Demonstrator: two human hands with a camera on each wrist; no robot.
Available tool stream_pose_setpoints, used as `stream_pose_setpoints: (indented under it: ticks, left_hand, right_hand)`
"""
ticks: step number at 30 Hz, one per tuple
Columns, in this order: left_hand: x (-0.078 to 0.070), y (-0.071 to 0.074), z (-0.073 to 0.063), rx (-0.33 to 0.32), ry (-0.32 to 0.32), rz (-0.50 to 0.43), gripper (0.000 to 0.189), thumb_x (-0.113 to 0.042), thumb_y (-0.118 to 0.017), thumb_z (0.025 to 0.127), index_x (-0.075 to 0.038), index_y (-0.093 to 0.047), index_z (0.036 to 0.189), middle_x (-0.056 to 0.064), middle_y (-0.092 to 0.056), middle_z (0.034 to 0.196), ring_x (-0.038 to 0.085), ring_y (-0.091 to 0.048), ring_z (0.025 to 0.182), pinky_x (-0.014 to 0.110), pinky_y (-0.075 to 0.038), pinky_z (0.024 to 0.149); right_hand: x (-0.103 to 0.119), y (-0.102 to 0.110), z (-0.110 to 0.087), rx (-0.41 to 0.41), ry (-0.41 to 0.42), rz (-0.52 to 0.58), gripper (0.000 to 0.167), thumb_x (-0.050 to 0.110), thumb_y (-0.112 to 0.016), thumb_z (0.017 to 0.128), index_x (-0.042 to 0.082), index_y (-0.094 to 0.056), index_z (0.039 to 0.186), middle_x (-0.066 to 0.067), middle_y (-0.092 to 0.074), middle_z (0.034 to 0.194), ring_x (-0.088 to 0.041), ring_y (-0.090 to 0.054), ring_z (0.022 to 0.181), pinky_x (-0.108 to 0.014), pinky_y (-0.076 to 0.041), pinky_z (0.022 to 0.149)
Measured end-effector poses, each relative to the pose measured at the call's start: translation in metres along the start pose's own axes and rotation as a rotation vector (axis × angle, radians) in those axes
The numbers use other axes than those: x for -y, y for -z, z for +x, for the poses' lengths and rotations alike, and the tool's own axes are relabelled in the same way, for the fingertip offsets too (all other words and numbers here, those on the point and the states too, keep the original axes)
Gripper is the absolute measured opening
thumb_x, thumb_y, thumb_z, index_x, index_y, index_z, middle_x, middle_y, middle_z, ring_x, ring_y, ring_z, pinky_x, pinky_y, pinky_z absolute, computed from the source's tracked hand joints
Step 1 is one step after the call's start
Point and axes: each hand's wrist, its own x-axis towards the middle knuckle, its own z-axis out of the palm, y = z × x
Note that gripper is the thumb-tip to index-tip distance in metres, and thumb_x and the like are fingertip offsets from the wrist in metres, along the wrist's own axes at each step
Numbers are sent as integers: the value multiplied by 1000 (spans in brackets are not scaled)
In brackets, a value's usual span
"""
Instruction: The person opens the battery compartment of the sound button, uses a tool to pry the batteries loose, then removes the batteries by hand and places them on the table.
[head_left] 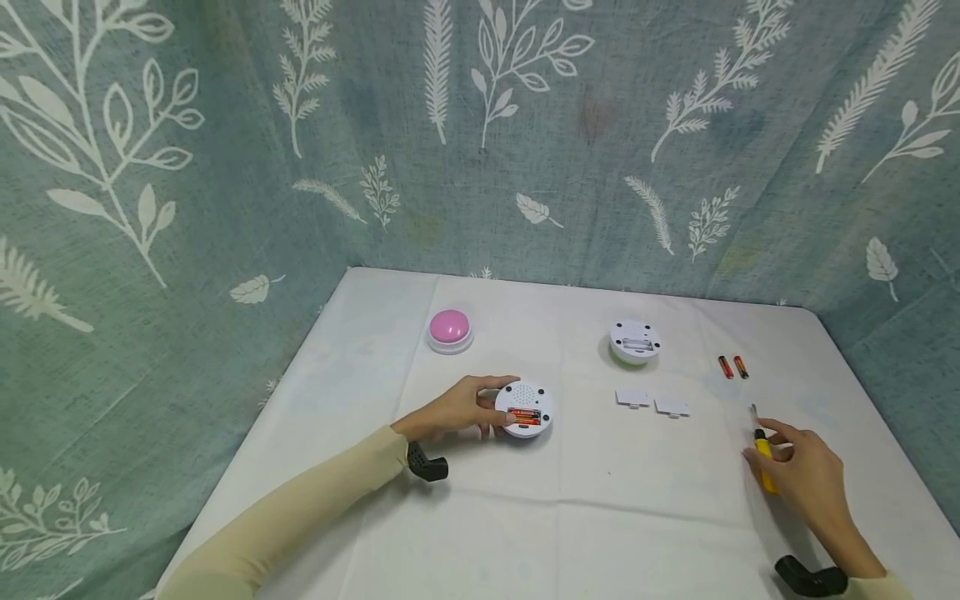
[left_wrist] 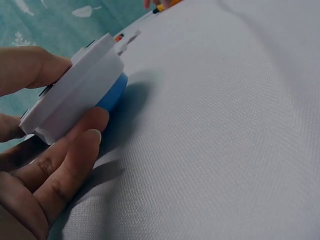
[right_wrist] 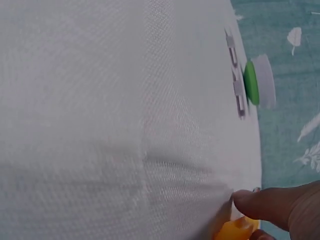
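Observation:
A round white push-button device (head_left: pixel 534 397) is turned underside up, showing two red batteries (head_left: pixel 525 416) in its open compartment. My left hand (head_left: pixel 467 406) grips its left edge, thumb on the upturned face and fingers beneath. The left wrist view shows the device tilted, its blue dome (left_wrist: pixel 114 93) facing down toward the cloth. Over on the right, my right hand (head_left: pixel 813 473) pinches a yellow-handled screwdriver (head_left: pixel 764 450) between thumb and fingers, its metal tip pointing away from me. In the right wrist view the thumb (right_wrist: pixel 270 202) lies by the yellow handle (right_wrist: pixel 236 230), partly out of frame.
A pink-domed button (head_left: pixel 449 327) stands upright at the back left. A green-domed one (head_left: pixel 634 343) lies underside up, its battery compartment uncovered. Two white covers (head_left: pixel 632 398) lie in front of it. Two loose batteries (head_left: pixel 726 367) lie farther right on the white cloth (head_left: pixel 600 517).

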Motion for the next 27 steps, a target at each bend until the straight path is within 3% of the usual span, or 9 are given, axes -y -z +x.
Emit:
stream_pose_setpoints:
  ticks: [6, 11, 17, 23, 27]
  left_hand:
    - [1, -1, 1, -2, 6, -40, 76, -14, -81, 90, -16, -44, 157, 12, -75, 100, 23, -68, 72, 31, -55, 60]
    - [2, -1, 2, -5, 6, -47, 74, -12, -80, 91, -16, -45, 156, 11, -74, 106, 23, -68, 73, 31, -55, 60]
    - [4, -1, 2, -4, 8, -56, 74, -13, -81, 91, -19, -46, 156, 12, -74, 105, 23, -67, 70, 32, -55, 60]
    - [5, -1, 2, -10, 1, -68, 74, -13, -81, 90, -19, -46, 155, 13, -75, 100, 24, -68, 71, 32, -56, 61]
    - [5, -1, 2, -20, 6, -72, 74, -13, -81, 90, -20, -47, 155, 13, -75, 100, 24, -68, 71, 32, -56, 61]
  right_hand:
    - [-6, 5, 2, 50, -34, -25, 52, 16, -83, 85, -13, -62, 122, -29, -66, 93, -39, -65, 79, -33, -43, 57]
    - [-5, 11, 2, 113, -94, -43, 54, 22, -78, 91, -17, -59, 124, -28, -67, 85, -32, -61, 70, -33, -42, 55]
    - [-1, 10, 1, 107, -187, -29, 48, 25, -77, 92, -19, -66, 110, -24, -68, 82, -28, -59, 67, -32, -40, 54]
    - [3, 13, 1, 74, -173, -16, 42, 25, -78, 90, -13, -71, 108, -19, -70, 81, -25, -58, 66, -32, -39, 53]
    - [7, 17, 4, 78, -114, -15, 40, 24, -79, 90, -10, -73, 109, -21, -71, 87, -26, -61, 69, -32, -39, 54]
